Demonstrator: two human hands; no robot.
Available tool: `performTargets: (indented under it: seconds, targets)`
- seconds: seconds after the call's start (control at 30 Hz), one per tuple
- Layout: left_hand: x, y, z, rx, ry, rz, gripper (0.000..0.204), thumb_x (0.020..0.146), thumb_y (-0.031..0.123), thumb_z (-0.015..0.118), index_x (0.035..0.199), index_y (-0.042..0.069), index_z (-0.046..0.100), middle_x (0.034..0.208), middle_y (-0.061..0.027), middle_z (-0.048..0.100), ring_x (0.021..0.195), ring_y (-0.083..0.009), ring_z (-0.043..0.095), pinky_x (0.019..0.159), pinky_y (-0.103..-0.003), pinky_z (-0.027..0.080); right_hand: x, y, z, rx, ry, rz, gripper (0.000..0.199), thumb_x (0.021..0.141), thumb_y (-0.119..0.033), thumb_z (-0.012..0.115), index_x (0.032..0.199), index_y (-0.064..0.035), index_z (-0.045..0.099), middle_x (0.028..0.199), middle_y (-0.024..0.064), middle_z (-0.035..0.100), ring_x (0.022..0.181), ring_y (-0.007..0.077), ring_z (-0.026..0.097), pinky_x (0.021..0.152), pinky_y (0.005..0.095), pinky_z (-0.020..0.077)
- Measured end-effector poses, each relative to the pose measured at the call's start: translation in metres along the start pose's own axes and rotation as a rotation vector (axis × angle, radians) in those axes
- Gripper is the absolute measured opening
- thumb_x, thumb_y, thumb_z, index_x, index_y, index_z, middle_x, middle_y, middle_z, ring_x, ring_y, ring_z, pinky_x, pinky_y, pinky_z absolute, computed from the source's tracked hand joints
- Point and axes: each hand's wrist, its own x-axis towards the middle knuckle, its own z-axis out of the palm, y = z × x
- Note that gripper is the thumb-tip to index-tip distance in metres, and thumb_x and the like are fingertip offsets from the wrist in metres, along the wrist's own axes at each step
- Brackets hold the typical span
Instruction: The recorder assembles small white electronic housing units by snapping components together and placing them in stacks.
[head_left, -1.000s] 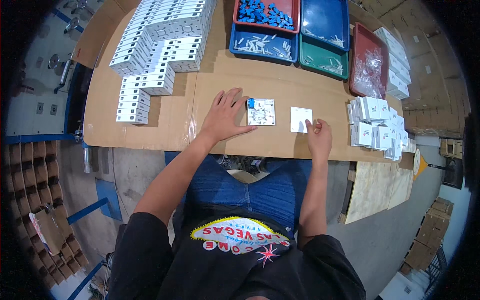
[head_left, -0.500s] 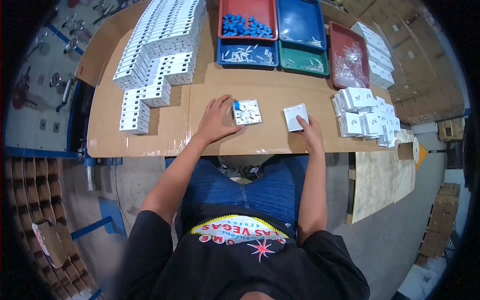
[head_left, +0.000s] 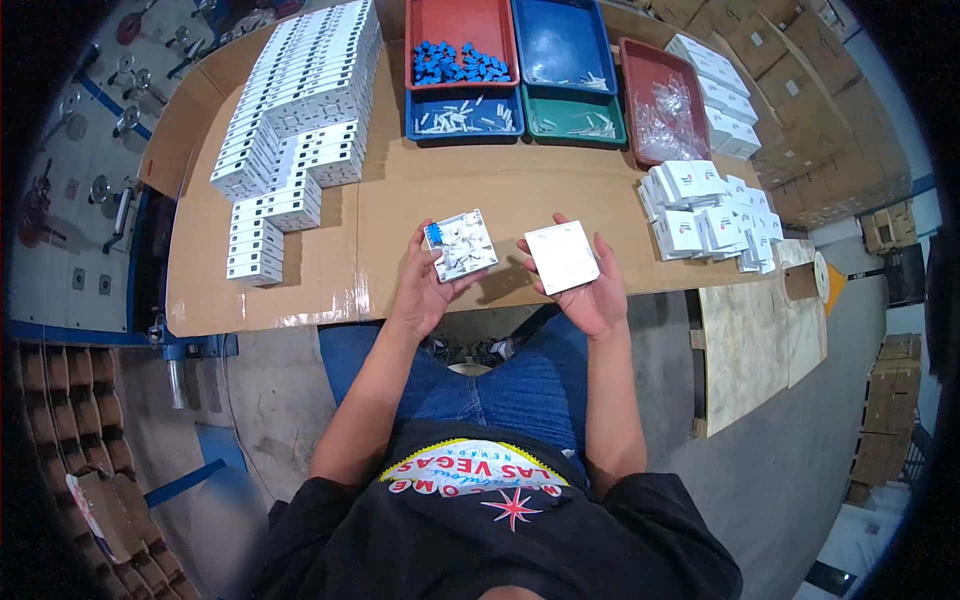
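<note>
Presently held: square white base (head_left: pixel 461 245) with a blue insert at its upper left corner, open face up, cradled in the left hand (head_left: pixel 432 283), fingers curled under and thumb along the near edge, raised just above the near edge of the table (head_left: pixel 420 190). Just beside it to the right, apart and not touching: plain square white cover (head_left: pixel 562 257), flat face up, tilted slightly clockwise, pinched at its edges by the right hand (head_left: pixel 590 290). No long axis on either square; level with one another, each equally near its own grip.
</note>
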Motion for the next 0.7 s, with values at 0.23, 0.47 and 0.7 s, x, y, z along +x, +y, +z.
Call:
performTargets:
  seconds: [0.23, 0.47, 0.7]
  targets:
    - [-0.006, -0.005, 0.001, 0.33, 0.125, -0.013, 0.046, 0.105, 0.026, 0.051, 0.148, 0.01, 0.043, 0.136, -0.0139, 0.062, 0.12, -0.0276, 0.066, 0.093, -0.046, 0.061, 0.0, 0.009, 0.014, -0.055, -0.059, 0.004, 0.06, 0.109, -0.044, 0.033, 0.162, -0.0182, 0.025, 0.153, 0.0424, 0.031, 0.127, 0.0481, 0.057, 0.094, 0.054, 0.0561]
    - [-0.017, -0.012, 0.016, 0.145, 0.099, -0.071, 0.046, 0.108, 0.031, 0.046, 0.151, 0.015, 0.039, 0.142, -0.0131, 0.056, 0.125, -0.0298, 0.062, 0.099, -0.052, 0.056, -0.004, 0.019, 0.03, -0.216, 0.035, -0.102, 0.06, 0.108, -0.044, 0.037, 0.161, -0.0176, 0.028, 0.155, 0.0327, 0.039, 0.128, 0.0412, 0.058, 0.1, 0.053, 0.0529]
    - [-0.017, -0.017, 0.024, -0.072, -0.005, -0.122, 0.059, 0.108, 0.053, 0.036, 0.152, 0.014, 0.039, 0.153, -0.0147, 0.048, 0.138, -0.0348, 0.051, 0.109, -0.061, 0.046, 0.007, 0.04, 0.059, -0.993, 0.395, -0.232, 0.052, 0.104, -0.031, 0.051, 0.149, -0.0041, 0.045, 0.129, 0.0139, 0.061, 0.122, 0.0262, 0.062, 0.098, 0.0387, 0.0522]
